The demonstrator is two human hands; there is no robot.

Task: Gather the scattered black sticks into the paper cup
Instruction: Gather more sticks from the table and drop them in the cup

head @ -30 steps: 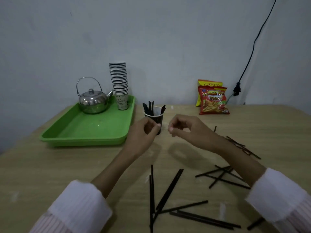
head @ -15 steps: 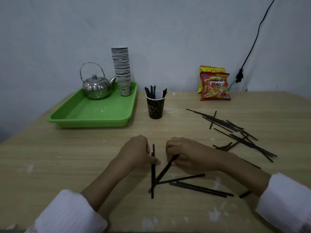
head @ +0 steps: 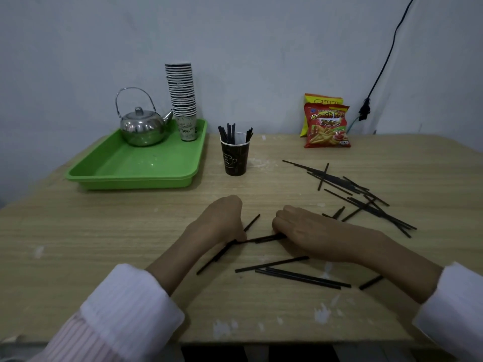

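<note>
Change: since half a second ago I have dragged the sticks under my hands; the one beneath my left hand, which stood straight toward me, now slants, and one lies nearly level between my hands.
Left hand (head: 222, 220): mine, resting on the table, fingers curled down and pinching the slanted stick (head: 220, 253) at its thumb side.
Right hand (head: 308, 231): mine, lying low on the table, fingers bent onto the end of the level stick (head: 264, 239); the grip itself is hidden under the fingers.
Near sticks (head: 300, 276): several lie flat toward me from my hands, apart from them, on the wooden table (head: 78, 244).
Far pile (head: 352, 192): a crossed heap of black sticks lies beyond my right forearm.
Paper cup (head: 234, 159): dark, upright, beyond both hands and well apart from them, black sticks already standing in it.
Green tray (head: 136, 171): left of the cup, carrying a steel kettle (head: 142, 126) and a stack of cups (head: 183, 100).
Snack bags (head: 328, 126): upright against the wall, right of the cup.
</note>
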